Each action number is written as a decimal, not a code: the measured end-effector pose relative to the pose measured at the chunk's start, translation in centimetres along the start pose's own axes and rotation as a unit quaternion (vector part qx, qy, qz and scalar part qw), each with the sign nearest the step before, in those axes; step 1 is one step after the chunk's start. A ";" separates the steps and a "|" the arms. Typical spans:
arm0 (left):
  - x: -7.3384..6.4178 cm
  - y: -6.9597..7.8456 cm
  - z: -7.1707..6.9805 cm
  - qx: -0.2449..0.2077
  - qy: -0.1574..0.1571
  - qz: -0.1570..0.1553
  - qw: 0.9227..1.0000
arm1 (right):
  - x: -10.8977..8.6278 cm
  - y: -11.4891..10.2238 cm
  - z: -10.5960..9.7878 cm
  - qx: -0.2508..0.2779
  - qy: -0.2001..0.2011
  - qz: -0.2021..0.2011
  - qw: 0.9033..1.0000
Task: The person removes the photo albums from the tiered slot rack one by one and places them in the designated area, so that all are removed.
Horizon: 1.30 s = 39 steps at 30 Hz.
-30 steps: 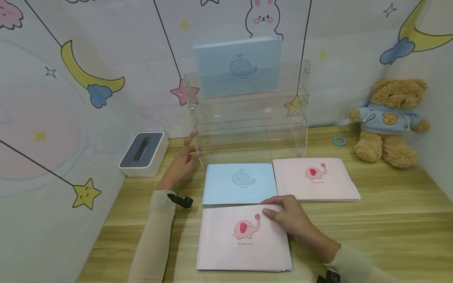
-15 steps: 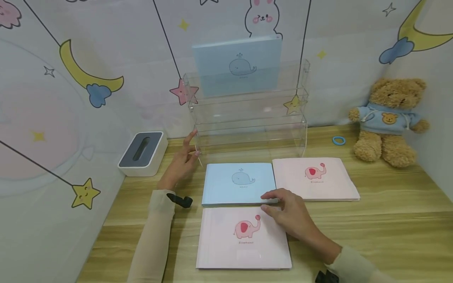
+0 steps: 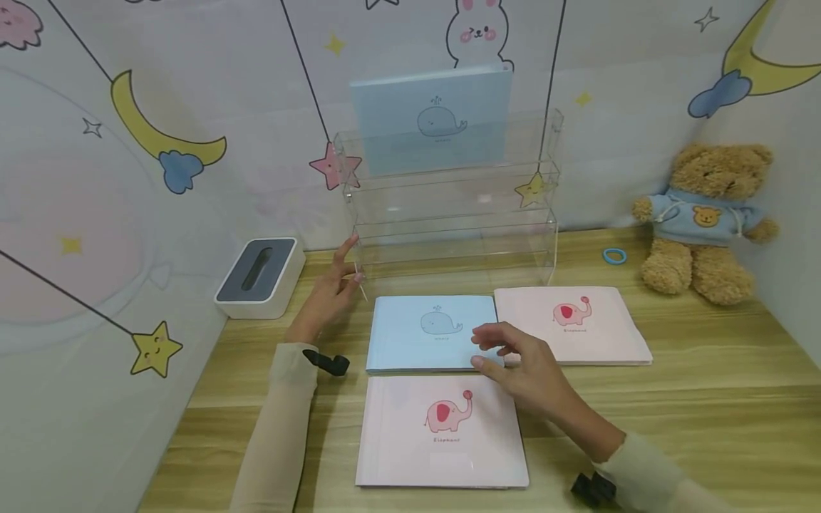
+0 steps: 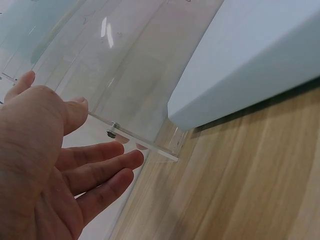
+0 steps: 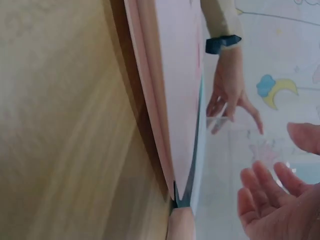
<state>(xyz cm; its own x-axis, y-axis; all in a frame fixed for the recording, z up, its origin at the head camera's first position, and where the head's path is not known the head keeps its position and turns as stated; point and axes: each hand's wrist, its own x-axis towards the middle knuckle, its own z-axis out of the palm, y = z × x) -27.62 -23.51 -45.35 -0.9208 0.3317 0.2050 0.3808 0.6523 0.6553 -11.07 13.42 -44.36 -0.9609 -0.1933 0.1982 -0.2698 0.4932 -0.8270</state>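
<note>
The blue book (image 3: 404, 338) lies between the front pink book (image 3: 398, 452) and the clear rack (image 3: 449, 246) — a second pink book (image 3: 606, 345) adjoins it. A white box (image 3: 274, 308), ring (image 3: 614, 262) and teddy (image 3: 705, 221) flank the rack. Both pink covers read "Elephant". The left hand (image 3: 328, 296), fingers extended, touches the rack's side; the right hand (image 3: 529, 367) hovers, loosely curved — holding nothing.

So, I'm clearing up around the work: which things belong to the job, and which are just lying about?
Likely the job:
clear rack
racked whale book
flat whale book
near elephant book
far elephant book

Apparently just lying about:
teddy bear
blue ring
white box
</note>
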 end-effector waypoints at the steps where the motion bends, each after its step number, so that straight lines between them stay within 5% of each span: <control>1: 0.0 0.0 0.0 0.001 0.000 0.000 1.000 | 0.2 0.0 -0.2 -0.004 -0.003 -0.009 1.000; 18: 0.1 -0.4 0.2 0.016 0.006 -0.004 1.000 | 6.4 -2.3 -5.8 -0.026 0.020 -0.076 0.997; 27: 0.0 -0.4 0.0 0.027 0.006 -0.006 1.000 | 12.2 -5.0 -9.6 -0.032 0.070 -0.134 0.988; 39: 0.0 -0.8 0.1 0.010 0.006 0.001 1.000 | 18.7 -8.8 -13.5 -0.083 0.106 -0.111 0.985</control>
<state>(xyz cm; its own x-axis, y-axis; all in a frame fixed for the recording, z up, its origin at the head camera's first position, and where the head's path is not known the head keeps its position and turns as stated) -27.89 -23.93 -45.97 -0.9208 0.3248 0.2159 0.3847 0.6657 0.6394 -27.53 16.91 -26.28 -0.8635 -0.1386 0.4849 -0.4644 0.5937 -0.6572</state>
